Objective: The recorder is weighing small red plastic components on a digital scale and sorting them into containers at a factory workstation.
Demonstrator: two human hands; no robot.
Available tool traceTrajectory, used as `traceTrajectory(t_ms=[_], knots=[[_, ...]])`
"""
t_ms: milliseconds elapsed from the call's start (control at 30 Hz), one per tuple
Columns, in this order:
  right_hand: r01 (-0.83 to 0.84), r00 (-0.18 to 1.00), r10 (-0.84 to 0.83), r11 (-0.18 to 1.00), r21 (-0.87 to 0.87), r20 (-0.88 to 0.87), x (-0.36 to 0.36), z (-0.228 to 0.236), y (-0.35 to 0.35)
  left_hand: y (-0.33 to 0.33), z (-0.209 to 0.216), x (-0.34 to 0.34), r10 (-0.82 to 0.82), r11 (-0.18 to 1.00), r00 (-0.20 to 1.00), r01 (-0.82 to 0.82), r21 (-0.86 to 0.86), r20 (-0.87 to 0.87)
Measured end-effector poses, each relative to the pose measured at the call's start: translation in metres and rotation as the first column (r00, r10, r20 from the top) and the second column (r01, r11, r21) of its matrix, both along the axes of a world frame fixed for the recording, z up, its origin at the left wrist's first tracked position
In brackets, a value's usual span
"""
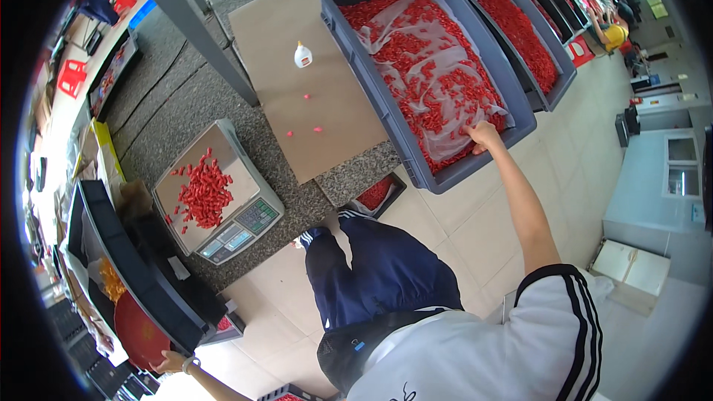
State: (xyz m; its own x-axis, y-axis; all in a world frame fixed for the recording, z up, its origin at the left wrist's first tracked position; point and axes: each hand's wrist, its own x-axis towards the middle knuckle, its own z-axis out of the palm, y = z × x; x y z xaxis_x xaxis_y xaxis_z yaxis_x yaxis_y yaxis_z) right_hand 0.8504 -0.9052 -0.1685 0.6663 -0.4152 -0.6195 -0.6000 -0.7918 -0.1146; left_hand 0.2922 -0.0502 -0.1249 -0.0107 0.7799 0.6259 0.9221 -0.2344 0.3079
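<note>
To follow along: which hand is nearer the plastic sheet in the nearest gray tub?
Right. The right hand is at the near end of the plastic sheet; the left hand is far away, by the red bowl.

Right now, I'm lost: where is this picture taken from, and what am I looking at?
There is no robot here. A person wears a wide, curved-lens camera on the head, so you look down past their own body, and straight edges bend. Their right hand reaches into a grey crate of small red pieces with clear plastic sheeting; its grip is unclear. Their left hand touches the edge of a round red dish. On the speckled counter, a scale bears a red pile, and a brown board carries a white bottle.
</note>
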Motion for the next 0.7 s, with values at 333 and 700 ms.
traceTrajectory(t_ms=[333,700], knots=[[0.326,0.873,-0.419,0.882,0.341,0.249,0.016,-0.01,0.015,0.003,0.001,0.0,-0.01,0.995,0.999,0.014,0.097,-0.041],[-0.2,0.968,0.195,0.98,-0.02,-0.156,0.008,-0.044,-0.012,0.018,-0.001,-0.022,-0.121,0.973,0.991,0.131,0.192,-0.061]])
